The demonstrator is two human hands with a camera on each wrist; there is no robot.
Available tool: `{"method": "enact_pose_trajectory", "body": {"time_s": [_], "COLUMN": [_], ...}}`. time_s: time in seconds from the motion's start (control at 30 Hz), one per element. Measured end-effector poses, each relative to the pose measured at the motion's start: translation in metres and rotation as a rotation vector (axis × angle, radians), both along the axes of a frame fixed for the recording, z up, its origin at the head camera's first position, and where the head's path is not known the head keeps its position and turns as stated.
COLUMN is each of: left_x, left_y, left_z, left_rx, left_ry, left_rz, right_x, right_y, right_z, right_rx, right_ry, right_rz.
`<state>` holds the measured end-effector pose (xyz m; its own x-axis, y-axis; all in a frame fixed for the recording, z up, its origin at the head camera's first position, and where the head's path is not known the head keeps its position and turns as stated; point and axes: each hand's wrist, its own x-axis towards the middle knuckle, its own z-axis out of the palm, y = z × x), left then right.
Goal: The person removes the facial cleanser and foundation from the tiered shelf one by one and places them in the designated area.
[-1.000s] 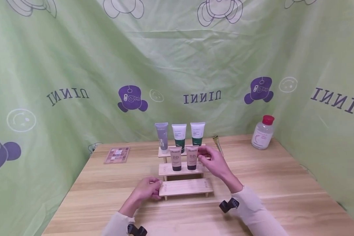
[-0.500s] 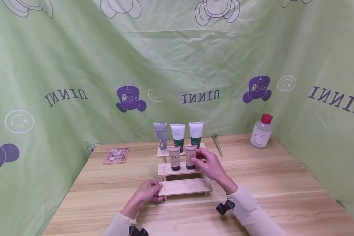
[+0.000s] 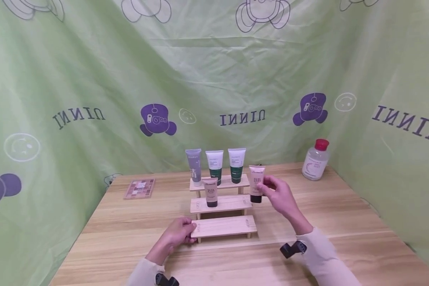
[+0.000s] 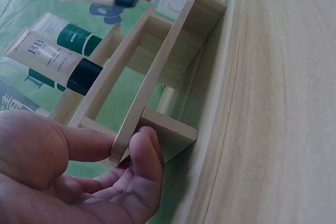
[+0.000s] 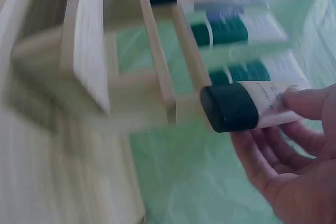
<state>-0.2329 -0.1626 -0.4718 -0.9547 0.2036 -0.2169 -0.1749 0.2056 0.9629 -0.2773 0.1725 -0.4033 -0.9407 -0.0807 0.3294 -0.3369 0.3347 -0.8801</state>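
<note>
A three-step wooden rack (image 3: 223, 226) stands mid-table. My right hand (image 3: 277, 194) grips a beige BB tube with a black cap (image 3: 256, 183), lifted off to the right of the middle step; the tube (image 5: 247, 106) shows blurred in the right wrist view. A second BB tube (image 3: 211, 192) stands on the middle step. A grey tube (image 3: 194, 165) and two white-and-green tubes (image 3: 215, 166) (image 3: 236, 163) stand on the top step. My left hand (image 3: 180, 232) holds the left end of the bottom step, thumb and fingers pinching the board (image 4: 157, 85).
An eyeshadow palette (image 3: 139, 188) lies at the back left of the wooden table (image 3: 343, 222). A clear bottle with a red cap (image 3: 315, 160) stands at the back right. Green printed cloth (image 3: 93, 79) walls the table on three sides.
My right hand has taken the right BB tube off the middle step and carried it up and to the right. The left hand has stayed on the rack.
</note>
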Motion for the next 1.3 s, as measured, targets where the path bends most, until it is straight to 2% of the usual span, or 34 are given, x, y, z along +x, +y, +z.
{"method": "enact_pose_trajectory", "body": {"time_s": [0.2,0.4,0.47,0.8,1.3], "left_x": [0.0,-0.002,-0.002,-0.003,-0.001], "left_y": [-0.002,-0.003,-0.003,-0.004,-0.002], "left_z": [0.002,0.002,0.002,0.004,0.003], "left_rx": [-0.008,0.014,0.014,-0.006,-0.026], "left_ry": [0.018,0.013,0.009,-0.003,0.02], "left_rz": [0.012,0.006,-0.001,-0.028,-0.046], "right_x": [-0.006,-0.013,-0.014,-0.013,-0.01], "right_y": [0.024,0.028,0.028,0.025,0.025], "right_z": [-0.015,-0.034,-0.037,-0.05,-0.056], "right_rx": [0.058,0.238,0.257,0.232,0.256], "right_ry": [-0.259,-0.394,-0.426,-0.501,-0.496], "right_rz": [-0.018,-0.009,-0.008,0.023,-0.011]}}
